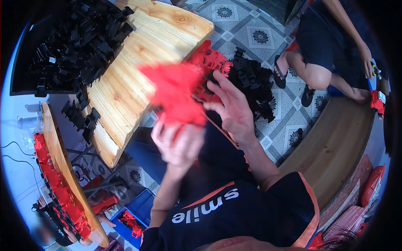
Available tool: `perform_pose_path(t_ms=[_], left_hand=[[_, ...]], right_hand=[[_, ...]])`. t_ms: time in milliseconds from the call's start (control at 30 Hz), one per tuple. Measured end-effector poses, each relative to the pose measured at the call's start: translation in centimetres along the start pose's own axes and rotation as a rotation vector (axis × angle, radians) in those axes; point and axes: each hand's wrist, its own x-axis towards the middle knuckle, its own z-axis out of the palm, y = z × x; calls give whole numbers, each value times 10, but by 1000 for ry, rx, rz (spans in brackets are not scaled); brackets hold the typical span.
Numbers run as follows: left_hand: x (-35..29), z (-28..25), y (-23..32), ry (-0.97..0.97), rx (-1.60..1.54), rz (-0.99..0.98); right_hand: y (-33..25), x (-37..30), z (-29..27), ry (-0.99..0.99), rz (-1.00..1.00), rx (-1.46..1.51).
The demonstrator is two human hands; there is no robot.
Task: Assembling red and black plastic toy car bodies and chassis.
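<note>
My left hand (178, 144) grips a bright red moulded plastic part (173, 90), lifted in front of my body and smeared by motion. The part's exact kind cannot be made out. Just right of it, my right hand (234, 108) is open, its fingers spread and bent toward the part's right side. A small dark patch shows between the right fingertips and the red part, too blurred to name. Behind both hands, more red plastic parts (209, 56) lie in a heap beside a pile of black plastic parts (251, 81).
A wooden table (125, 83) carries a heap of black plastic pieces (83, 46). On the left, red parts line a wooden board (71, 167). A blue crate (144, 205) holds red pieces. A co-worker sits at right, beside a wooden bench (331, 142).
</note>
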Motion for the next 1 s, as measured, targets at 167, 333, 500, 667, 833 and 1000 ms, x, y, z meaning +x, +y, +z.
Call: perform_pose_path(t_ms=[167, 333, 500, 667, 833, 1000], left_hand=[[16, -22, -105, 317, 248, -368], [13, -22, -185, 248, 195, -658], [7, 2, -94, 342, 495, -63], [-69, 101, -67, -211, -80, -198], [-101, 223, -182, -259, -483, -1318], [-26, 330, -222, -362, -146, -1007]], right_hand=[[9, -2, -63, 273, 399, -330], [70, 26, -167, 423, 501, -538], [178, 73, -271, 408, 610, -711], [269, 144, -354, 424, 553, -811], [318, 213, -356, 477, 597, -797], [329, 230, -442, 399, 706, -1177]])
